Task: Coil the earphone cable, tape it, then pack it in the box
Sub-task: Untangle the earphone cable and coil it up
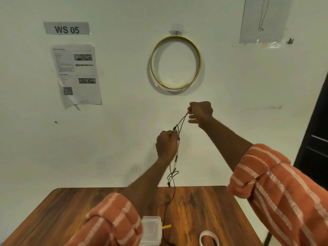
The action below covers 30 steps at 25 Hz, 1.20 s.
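A thin black earphone cable (181, 121) stretches between my two raised hands in front of the wall. My right hand (201, 110) pinches its upper end, higher and to the right. My left hand (166, 144) grips the cable lower down. Below my left hand the rest of the cable hangs with a small tangle and runs down onto the wooden table (71, 210). A small clear plastic box (151, 229) sits at the table's near edge, partly hidden by my left sleeve. A roll of white tape (209, 237) lies to its right.
A small yellow piece (167, 226) lies on the table beside the box. A gold hoop (175, 62) hangs on the white wall behind, with a printed sheet (77, 73) and a "WS 05" label to the left. A dark cabinet (316, 139) stands at the right.
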{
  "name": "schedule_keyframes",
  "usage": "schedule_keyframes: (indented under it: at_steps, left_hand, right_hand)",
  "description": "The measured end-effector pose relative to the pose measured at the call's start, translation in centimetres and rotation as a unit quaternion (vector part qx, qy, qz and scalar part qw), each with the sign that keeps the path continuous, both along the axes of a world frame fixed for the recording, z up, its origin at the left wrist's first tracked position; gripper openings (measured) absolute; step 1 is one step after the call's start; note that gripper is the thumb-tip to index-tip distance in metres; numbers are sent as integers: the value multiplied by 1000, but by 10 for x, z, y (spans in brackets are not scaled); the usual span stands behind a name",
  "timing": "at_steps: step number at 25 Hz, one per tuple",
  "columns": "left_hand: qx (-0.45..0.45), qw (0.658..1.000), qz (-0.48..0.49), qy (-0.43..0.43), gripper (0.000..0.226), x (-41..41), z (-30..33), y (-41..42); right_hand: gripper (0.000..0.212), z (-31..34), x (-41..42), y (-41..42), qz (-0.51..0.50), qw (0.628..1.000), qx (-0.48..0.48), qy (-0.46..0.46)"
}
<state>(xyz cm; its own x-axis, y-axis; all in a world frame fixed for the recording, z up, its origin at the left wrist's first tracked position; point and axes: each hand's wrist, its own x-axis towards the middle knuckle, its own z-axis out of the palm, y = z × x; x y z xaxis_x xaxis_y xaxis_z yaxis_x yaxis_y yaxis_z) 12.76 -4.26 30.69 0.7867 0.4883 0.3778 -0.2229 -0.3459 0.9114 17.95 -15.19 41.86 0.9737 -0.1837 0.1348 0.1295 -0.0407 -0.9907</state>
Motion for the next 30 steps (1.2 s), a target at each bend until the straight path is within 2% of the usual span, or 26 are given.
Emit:
schedule_keyframes:
  at_steps: [1,2,3,4,5,6,8,9,11,13,17,18,20,22,23,25,27,28,30]
  left_hand:
    - [-11,998,-55,13,38,-1,12,9]
    - [4,994,-103,26,40,-2,26,19]
    - [25,987,-151,46,40,-2,43,29]
    - [39,977,-198,73,37,-1,60,37]
    - [50,964,-239,106,31,2,76,44]
    - [74,952,-264,140,23,3,90,49]
    - [146,932,-278,181,10,4,113,58]
    - [170,923,-286,194,10,5,122,64]
    - [198,906,-301,222,18,1,134,82]
    - [206,904,-299,227,21,-2,138,109]
    - [125,946,-252,162,16,-11,128,165]
    - [98,950,-257,149,18,-13,127,173]
    - [61,949,-284,120,22,-15,130,175]
    - [67,944,-310,93,25,-13,140,162]
    - [81,941,-317,86,26,-11,147,151]
    - [111,938,-319,81,25,-7,158,127]
    - [118,939,-311,83,27,-4,163,110]
    - [121,941,-305,84,29,-4,163,109]
    - [138,938,-302,99,18,-7,156,118]
  right_hand:
    - [38,-6,1,-11,-37,992,-120,-3]
    - [49,-12,0,-17,-78,965,-248,-15]
    - [57,-18,-2,-17,-98,937,-332,-40]
    - [63,-21,-5,-12,-71,932,-349,-67]
    - [68,-23,-9,-3,13,951,-298,-77]
    - [71,-23,-14,6,125,968,-208,-58]
    - [70,-27,-19,18,299,949,-95,-3]
    - [61,-29,-20,20,340,937,-77,14]
    - [40,-33,-17,16,347,936,-51,15]
    - [30,-31,-10,4,299,954,-3,-13]
    - [36,-28,9,-34,168,978,119,20]
    - [38,-29,11,-43,143,983,109,41]
    - [33,-31,8,-52,136,988,20,65]
    - [31,-27,1,-42,159,982,-98,31]
    - [30,-23,-3,-31,177,976,-128,-11]
    - [32,-9,-16,-1,256,954,-128,-91]
    - [40,6,-26,23,340,931,-89,-99]
    - [38,10,-27,28,352,926,-84,-106]
    - [31,14,-21,24,310,933,-116,-141]
